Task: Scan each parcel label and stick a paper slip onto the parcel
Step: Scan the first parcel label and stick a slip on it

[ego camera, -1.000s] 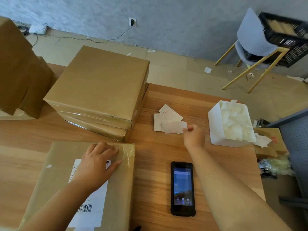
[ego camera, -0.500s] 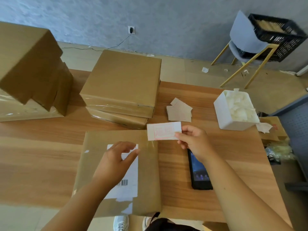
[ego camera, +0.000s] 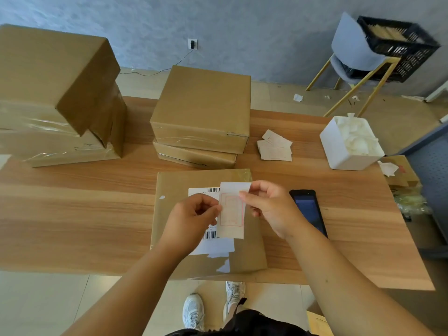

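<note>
A flat brown parcel (ego camera: 174, 190) lies at the table's near edge, its white barcode label (ego camera: 213, 246) partly covered by my hands. Above it I hold a white paper slip (ego camera: 231, 212) with a red printed frame, standing upright. My left hand (ego camera: 194, 217) pinches the slip's left edge. My right hand (ego camera: 269, 207) pinches its upper right edge. A black handheld scanner (ego camera: 310, 212) lies on the table just right of the parcel, half hidden by my right wrist. More slips (ego camera: 275, 146) lie in a loose pile further back.
Two stacked parcels (ego camera: 203, 115) stand behind the near one, and a taller taped stack (ego camera: 55, 93) stands at the left. A white bin (ego camera: 339, 149) of peeled backing paper sits at the right. A chair (ego camera: 354, 52) holding a black crate stands beyond the table.
My right hand has carried the slip from the pile to above the parcel and turned it upright. My left hand has lifted off the label and taken the slip's left edge.
</note>
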Demonstrator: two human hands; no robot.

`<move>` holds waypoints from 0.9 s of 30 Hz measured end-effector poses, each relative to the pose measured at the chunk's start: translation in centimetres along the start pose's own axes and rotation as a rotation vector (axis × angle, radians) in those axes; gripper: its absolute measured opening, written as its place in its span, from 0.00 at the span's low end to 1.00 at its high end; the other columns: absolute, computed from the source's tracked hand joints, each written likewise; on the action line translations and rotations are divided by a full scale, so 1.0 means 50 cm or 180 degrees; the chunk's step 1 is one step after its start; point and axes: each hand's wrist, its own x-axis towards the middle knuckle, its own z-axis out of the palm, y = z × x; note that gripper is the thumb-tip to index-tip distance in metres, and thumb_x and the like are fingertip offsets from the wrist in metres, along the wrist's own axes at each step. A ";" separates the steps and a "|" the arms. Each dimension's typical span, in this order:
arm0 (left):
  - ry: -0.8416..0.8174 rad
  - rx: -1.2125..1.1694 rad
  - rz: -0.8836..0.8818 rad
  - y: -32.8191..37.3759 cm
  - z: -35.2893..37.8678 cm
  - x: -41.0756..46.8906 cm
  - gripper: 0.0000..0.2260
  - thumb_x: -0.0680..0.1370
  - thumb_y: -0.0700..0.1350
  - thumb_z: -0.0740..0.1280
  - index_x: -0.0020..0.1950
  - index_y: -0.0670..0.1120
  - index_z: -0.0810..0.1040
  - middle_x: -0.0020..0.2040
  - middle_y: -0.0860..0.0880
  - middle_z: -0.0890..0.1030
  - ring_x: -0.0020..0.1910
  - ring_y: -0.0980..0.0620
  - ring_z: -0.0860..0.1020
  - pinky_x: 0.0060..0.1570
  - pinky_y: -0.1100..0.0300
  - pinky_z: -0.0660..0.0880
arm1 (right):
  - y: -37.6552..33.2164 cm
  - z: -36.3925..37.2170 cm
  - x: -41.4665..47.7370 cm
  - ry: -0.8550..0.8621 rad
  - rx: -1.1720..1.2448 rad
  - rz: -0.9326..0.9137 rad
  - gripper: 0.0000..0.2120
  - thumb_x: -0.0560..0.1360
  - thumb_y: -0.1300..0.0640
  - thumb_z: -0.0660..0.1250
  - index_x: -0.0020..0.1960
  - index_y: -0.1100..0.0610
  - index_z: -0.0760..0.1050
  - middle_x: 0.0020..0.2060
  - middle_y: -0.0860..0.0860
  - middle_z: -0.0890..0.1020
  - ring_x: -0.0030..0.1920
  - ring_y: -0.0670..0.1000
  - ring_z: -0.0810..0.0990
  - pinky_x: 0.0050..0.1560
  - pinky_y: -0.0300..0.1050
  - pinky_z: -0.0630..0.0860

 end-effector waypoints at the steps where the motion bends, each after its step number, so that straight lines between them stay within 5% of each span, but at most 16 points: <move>1: -0.0037 -0.0073 -0.0045 0.000 -0.002 -0.003 0.04 0.75 0.40 0.68 0.40 0.47 0.80 0.33 0.54 0.83 0.30 0.60 0.79 0.31 0.69 0.74 | 0.002 0.007 -0.006 0.0031 -0.0104 -0.0045 0.01 0.74 0.60 0.70 0.45 0.56 0.78 0.37 0.47 0.85 0.34 0.43 0.78 0.31 0.35 0.71; 7: -0.0095 -0.0458 0.0057 0.003 -0.016 -0.020 0.04 0.75 0.39 0.67 0.43 0.47 0.80 0.37 0.52 0.84 0.33 0.56 0.79 0.33 0.67 0.74 | -0.014 0.024 -0.028 -0.0059 -0.0403 -0.0241 0.05 0.75 0.63 0.68 0.44 0.53 0.79 0.39 0.49 0.85 0.42 0.49 0.84 0.38 0.40 0.79; 17: -0.0229 -0.0472 0.0188 0.027 -0.030 -0.023 0.09 0.75 0.33 0.64 0.39 0.43 0.80 0.32 0.50 0.82 0.30 0.56 0.78 0.32 0.65 0.75 | -0.050 0.008 -0.034 -0.0481 -0.1029 -0.0111 0.05 0.74 0.62 0.70 0.43 0.52 0.80 0.36 0.47 0.83 0.37 0.44 0.82 0.38 0.40 0.78; 27: -0.0338 -0.0705 0.0023 0.036 -0.017 -0.026 0.08 0.75 0.34 0.65 0.39 0.42 0.81 0.34 0.48 0.83 0.31 0.56 0.78 0.32 0.65 0.75 | -0.078 -0.021 -0.041 -0.0669 -0.1134 -0.0091 0.03 0.75 0.62 0.69 0.47 0.56 0.80 0.45 0.58 0.83 0.40 0.49 0.83 0.37 0.39 0.79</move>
